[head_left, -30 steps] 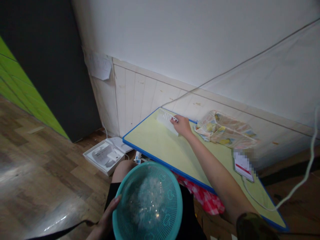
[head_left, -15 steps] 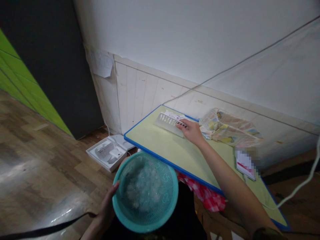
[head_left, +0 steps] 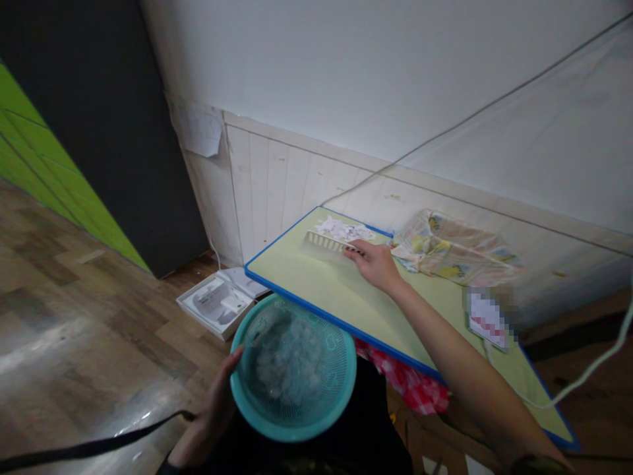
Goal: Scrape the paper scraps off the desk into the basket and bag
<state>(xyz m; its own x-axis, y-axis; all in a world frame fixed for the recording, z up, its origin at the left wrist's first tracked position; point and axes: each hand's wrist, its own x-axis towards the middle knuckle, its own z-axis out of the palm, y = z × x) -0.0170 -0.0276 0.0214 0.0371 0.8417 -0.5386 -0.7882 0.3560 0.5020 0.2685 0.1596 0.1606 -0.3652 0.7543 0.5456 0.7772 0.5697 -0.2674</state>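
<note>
My left hand point(head_left: 217, 396) grips the left rim of a teal plastic colander point(head_left: 293, 432), held over my lap just below the table's front edge. Inside the colander lies a heap of clear, whitish bits point(head_left: 289, 363) too blurred to name. My right hand point(head_left: 376, 265) reaches over the table and is closed on the right end of a white slotted plastic piece point(head_left: 324, 243), long and narrow; motion blurs its lower part. Right behind that piece, white paper scraps point(head_left: 341, 229) lie in a loose pile on the tabletop.
The pale yellow table point(head_left: 297, 270) has a blue edge and stands against the wall. A patterned cloth point(head_left: 445, 247), a phone-like slab point(head_left: 487, 320) and a white cable point(head_left: 588, 379) are to the right. An open white box point(head_left: 215, 305) sits on the floor; red checked cloth point(head_left: 410, 382) hangs below.
The white slotted piece has tilted and now shows more of the paper scraps behind it. The colander has shifted slightly right and up in view, still in my left hand.
</note>
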